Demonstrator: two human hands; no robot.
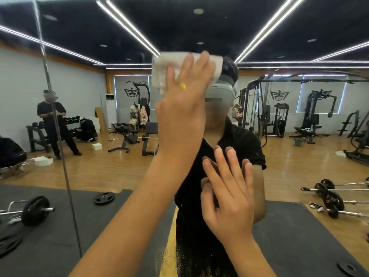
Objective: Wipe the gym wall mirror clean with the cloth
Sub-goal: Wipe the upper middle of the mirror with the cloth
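The gym wall mirror [295,148] fills nearly the whole view and reflects the room and me. My left hand [179,108] is raised at upper centre and presses a folded white cloth [161,70] flat against the glass with straight fingers. The cloth shows above and to both sides of the fingers. Lower and to the right, my right hand [227,196] rests its straight fingertips on the glass and holds nothing. Both forearms rise from the bottom edge of the view.
A vertical seam [60,136] between mirror panels runs down the left side. The reflection shows wooden floor, black mats, barbells [327,196] and a weight plate [104,197] on the floor, gym machines, benches, and other people at the left.
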